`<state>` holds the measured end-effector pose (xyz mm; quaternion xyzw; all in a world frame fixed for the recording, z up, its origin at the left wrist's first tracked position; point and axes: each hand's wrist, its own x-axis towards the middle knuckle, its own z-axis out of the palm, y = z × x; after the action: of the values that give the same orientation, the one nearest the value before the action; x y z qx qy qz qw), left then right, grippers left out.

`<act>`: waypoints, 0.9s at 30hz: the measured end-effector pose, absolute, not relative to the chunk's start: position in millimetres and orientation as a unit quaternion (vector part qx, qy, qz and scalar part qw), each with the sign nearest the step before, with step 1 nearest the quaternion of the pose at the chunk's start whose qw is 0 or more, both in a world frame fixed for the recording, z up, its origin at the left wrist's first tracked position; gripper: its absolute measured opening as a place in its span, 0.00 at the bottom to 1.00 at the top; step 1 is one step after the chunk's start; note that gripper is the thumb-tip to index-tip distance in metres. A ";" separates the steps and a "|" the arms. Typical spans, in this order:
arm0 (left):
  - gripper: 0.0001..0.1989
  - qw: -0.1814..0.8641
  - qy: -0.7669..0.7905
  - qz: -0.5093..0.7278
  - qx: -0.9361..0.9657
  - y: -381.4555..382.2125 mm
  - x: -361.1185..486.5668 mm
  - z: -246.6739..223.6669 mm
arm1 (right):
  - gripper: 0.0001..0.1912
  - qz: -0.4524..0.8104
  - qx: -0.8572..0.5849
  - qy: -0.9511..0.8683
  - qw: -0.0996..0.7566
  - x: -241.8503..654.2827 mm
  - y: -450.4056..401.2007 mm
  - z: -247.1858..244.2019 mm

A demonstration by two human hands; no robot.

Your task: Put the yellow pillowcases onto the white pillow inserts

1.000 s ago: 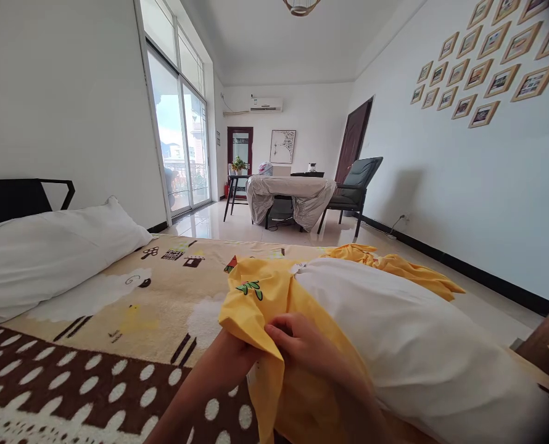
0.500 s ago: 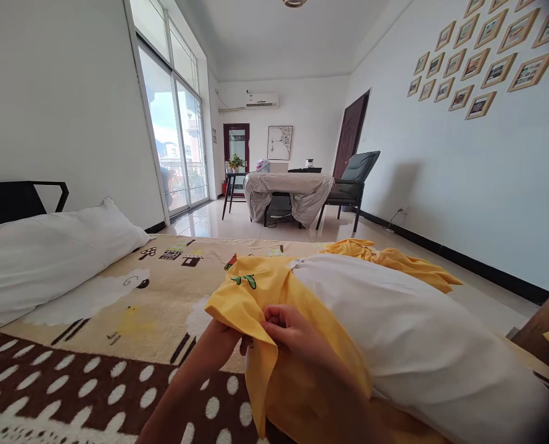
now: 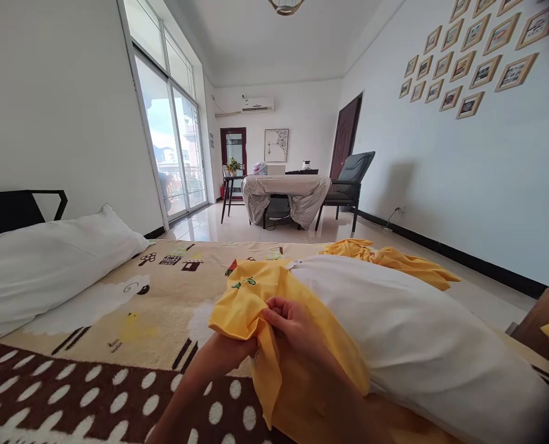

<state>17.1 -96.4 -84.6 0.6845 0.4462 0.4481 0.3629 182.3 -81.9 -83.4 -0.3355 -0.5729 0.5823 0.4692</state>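
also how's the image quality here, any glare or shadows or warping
Head view: bright daylight at the glass doors, washed-out sky; glossy reflections on the floor; soft chair shadow on the right wall; wide-angle stretching towards the edges; dark, blurry lower-right corner; forearms dim, somewhat soft.

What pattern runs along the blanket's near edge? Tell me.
White ovals on brown, clearest in the head view.

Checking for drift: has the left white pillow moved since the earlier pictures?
No: against the tree print on the blanket, the left white pillow sits just where it did.
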 end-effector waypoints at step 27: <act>0.12 0.640 0.342 0.612 0.314 -81.8 6.1 -75.9 | 0.21 0.042 -0.452 -0.813 0.365 153.4 -130.7 -77.6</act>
<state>6.1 -81.8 -75.9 0.3140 0.3417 0.6120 0.6404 153.4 -130.7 -77.6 -0.4524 -0.8126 0.0424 0.3650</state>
